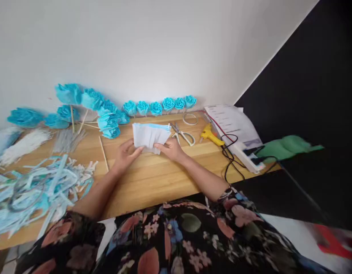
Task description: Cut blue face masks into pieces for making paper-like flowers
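Both hands hold a stack of white fabric sheets (150, 137) with light-blue edges along the top, thin and slightly creased like face-mask material. My left hand (126, 155) pinches its lower left, thumb in front. My right hand (171, 149) grips its lower right, thumb also in front. The sheets stand tilted above the wooden table. Just right of them lie scissors (183, 135) with pale handles. A thin wooden stick (103, 153) rests left of my left hand.
Blue fabric roses (156, 108) line the wall, and more on sticks (107, 123) lie left. Cut strips (50, 186), white strands (24, 146) and grey wires (66, 140) cover the left side. At right are a yellow glue gun (210, 135), power strip (251, 161), papers (233, 123) and green bundle (290, 147).
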### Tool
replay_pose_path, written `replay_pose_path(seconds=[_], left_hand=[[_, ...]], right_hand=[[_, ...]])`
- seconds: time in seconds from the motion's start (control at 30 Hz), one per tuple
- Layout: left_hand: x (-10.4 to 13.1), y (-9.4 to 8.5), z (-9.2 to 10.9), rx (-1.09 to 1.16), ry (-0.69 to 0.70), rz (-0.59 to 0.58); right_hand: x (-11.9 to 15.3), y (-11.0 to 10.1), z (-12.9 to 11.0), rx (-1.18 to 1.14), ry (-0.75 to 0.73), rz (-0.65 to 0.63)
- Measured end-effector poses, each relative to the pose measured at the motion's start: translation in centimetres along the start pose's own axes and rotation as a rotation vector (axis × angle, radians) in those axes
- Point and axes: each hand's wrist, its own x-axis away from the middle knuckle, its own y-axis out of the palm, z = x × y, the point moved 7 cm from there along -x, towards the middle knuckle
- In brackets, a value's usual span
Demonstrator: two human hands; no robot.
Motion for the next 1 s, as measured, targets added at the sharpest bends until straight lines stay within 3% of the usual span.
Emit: replay_pose_path(seconds=[0.13, 0.3, 0.43, 0.83, 1.0], left_hand=[[0.2, -0.3, 0.5, 0.072, 0.026, 0.0], [0.1, -0.3, 0.1, 0.095, -0.113, 0.022], [0.1, -0.1, -0.3, 0.043, -0.194, 0.015], [0.0, -0.2, 1.0, 0.046, -0.068, -0.013], [0.0, -0.1, 0.2, 0.044, -0.128, -0.01]], right_hand=[[0.1, -1.0, -0.7, -0.038, -0.06, 0.07], [-0.1, 0.5, 0.2, -0.022, 0.021, -0.076], [-0.1, 1.2, 0.5, 0.001, 0.015, -0.122], [0.1, -0.3, -1.3, -0.037, -0.104, 0.002], [0.1, 0.7, -0.5, -0.011, -0.025, -0.121]])
